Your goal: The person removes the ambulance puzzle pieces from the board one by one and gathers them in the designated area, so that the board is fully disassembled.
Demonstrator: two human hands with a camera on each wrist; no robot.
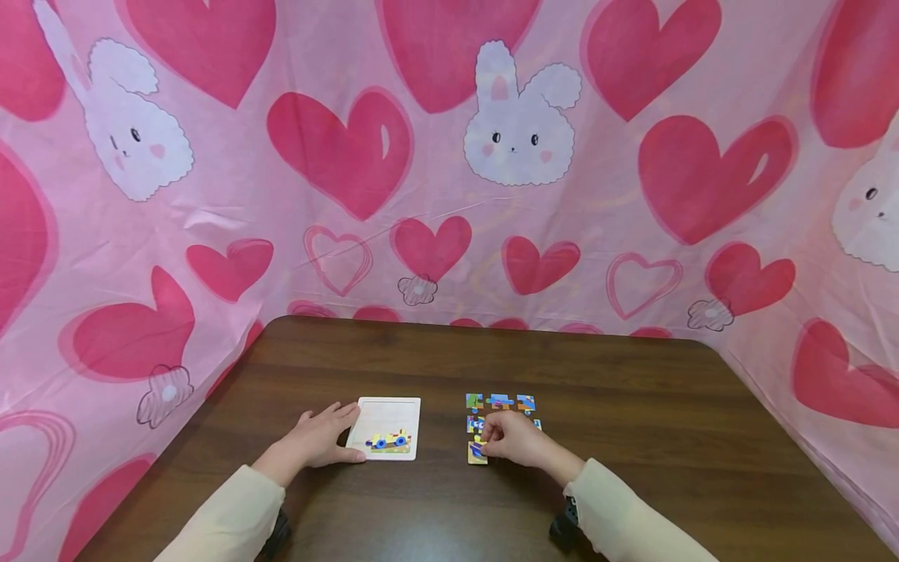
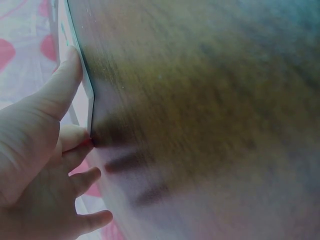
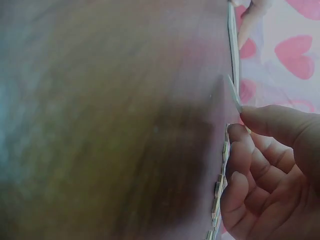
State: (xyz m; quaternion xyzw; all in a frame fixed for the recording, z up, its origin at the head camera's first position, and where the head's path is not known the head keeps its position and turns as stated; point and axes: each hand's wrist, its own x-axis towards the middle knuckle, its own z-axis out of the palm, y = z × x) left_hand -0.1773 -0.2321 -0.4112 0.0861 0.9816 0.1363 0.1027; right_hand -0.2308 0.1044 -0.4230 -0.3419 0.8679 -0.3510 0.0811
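A white puzzle tray (image 1: 385, 421) lies on the table, with a few joined pieces showing a yellow and blue vehicle (image 1: 389, 442) along its bottom. My left hand (image 1: 319, 439) rests at the tray's left edge, thumb at the near corner and fingers spread; in the left wrist view the thumb (image 2: 67, 82) touches the rim. My right hand (image 1: 518, 439) pinches a puzzle piece (image 1: 477, 452) at the near left of the loose pieces. In the right wrist view that piece (image 3: 233, 94) is tilted up off the table, seen edge-on. The hand hides part of the loose pieces.
Several loose puzzle pieces (image 1: 500, 401) lie in rows to the right of the tray, some partly under my right hand. The brown wooden table (image 1: 632, 406) reaches back to a pink curtain (image 1: 435, 187) with hearts and rabbits.
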